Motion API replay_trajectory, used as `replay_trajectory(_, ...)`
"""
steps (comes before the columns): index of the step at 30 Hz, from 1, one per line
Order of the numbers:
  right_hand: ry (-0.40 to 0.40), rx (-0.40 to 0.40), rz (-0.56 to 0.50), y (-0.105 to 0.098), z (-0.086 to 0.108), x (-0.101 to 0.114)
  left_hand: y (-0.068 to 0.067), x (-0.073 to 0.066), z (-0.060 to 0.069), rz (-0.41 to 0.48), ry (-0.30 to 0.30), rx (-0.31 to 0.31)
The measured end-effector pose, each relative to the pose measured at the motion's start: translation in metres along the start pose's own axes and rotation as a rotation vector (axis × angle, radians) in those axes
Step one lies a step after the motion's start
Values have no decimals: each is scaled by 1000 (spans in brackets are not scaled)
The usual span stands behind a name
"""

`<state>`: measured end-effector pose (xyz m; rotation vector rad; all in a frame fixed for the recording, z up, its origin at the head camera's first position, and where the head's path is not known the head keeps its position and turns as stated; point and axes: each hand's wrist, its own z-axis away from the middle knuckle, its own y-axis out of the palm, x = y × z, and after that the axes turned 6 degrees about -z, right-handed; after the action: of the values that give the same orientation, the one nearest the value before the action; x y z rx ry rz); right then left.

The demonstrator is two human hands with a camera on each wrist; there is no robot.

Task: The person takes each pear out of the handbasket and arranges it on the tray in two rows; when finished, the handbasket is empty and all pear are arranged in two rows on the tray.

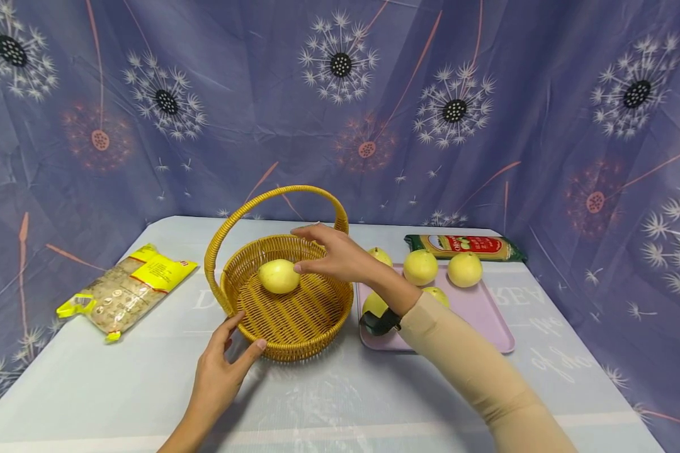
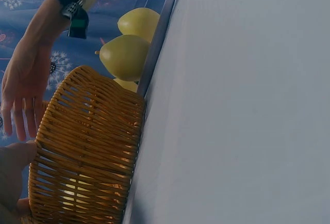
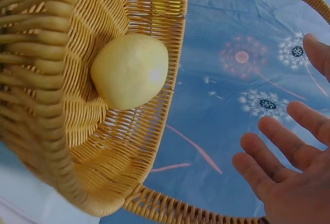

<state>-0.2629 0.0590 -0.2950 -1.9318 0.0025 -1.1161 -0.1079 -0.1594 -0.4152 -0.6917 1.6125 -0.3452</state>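
A yellow wicker basket (image 1: 294,352) with a tall hoop handle stands on the table. One pale yellow pear (image 1: 279,277) lies inside it, toward the left; the right wrist view also shows this pear (image 3: 130,72) against the woven wall. My right hand (image 1: 337,255) hovers over the basket's right side. Its fingers are extended and apart from the pear, and the palm (image 3: 299,182) holds nothing. At the near left rim, my left hand (image 1: 221,368) touches the basket with spread thumb and fingers. In the left wrist view, its thumb (image 2: 18,154) meets the rim.
Right of the basket, a pink tray (image 1: 476,314) carries several pears (image 1: 420,268), partly hidden by my right arm. A green and red packet (image 1: 470,246) lies behind the tray. At the left lies a yellow and clear bag (image 1: 136,286). A dandelion-patterned curtain (image 1: 249,94) hangs behind the table.
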Motion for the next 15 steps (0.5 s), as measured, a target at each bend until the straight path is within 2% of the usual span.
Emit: replay_trajectory(15, 73, 38, 40, 12, -37, 3, 0, -1, 0, 2, -3, 1)
